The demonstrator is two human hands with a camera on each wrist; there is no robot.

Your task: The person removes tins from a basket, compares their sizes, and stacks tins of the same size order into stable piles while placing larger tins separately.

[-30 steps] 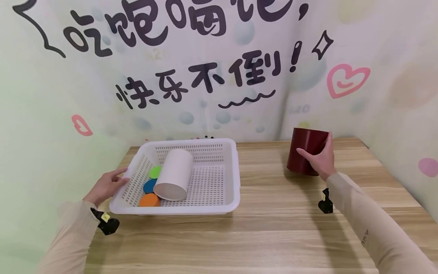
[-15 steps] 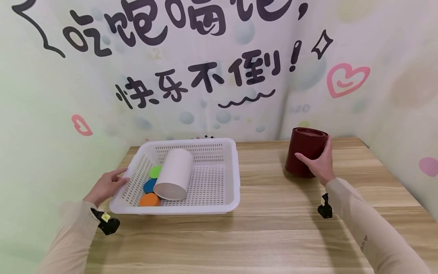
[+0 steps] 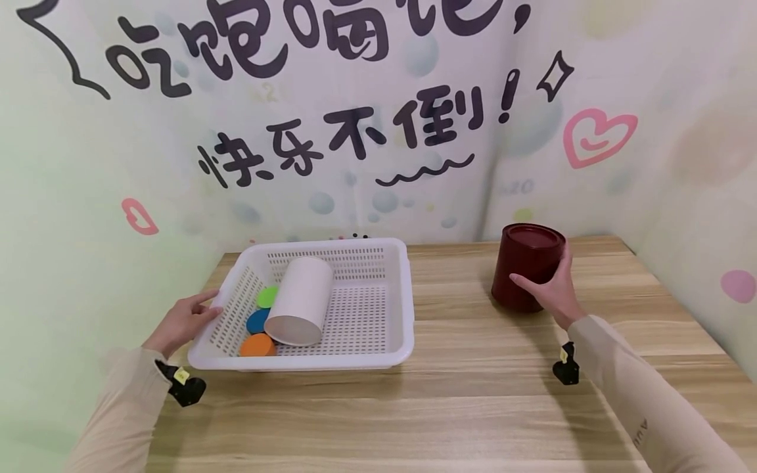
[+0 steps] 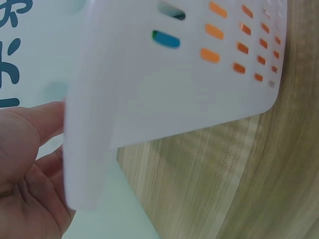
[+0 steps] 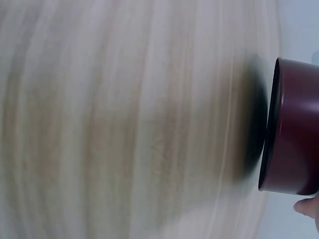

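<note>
My right hand (image 3: 551, 293) grips a dark red cylindrical tin (image 3: 526, 269) from its right side, thumb across the front. The tin leans slightly at the back right of the table. A dark shadow lies beneath its rim in the right wrist view, where the tin (image 5: 299, 129) is partly cut off. My left hand (image 3: 184, 323) touches the left rim of a white plastic basket (image 3: 399, 328), fingertips at the edge; in the left wrist view the rim hides them. Inside the basket lie a white cylinder (image 3: 304, 295) on its side and green (image 3: 267, 297), blue (image 3: 257, 320) and orange (image 3: 257, 345) discs.
The wood-grain table (image 3: 378, 420) carries both the basket and the tin. Behind it rises a printed wall (image 3: 355, 210) with black lettering, close to the table's back edge. A small black device (image 3: 186, 387) hangs at the left cuff, and another black device (image 3: 566, 368) at the right.
The right hand has tipped the tin's top toward the camera, so its top face now shows, and lowered it slightly. The left hand and the basket stay in place.
</note>
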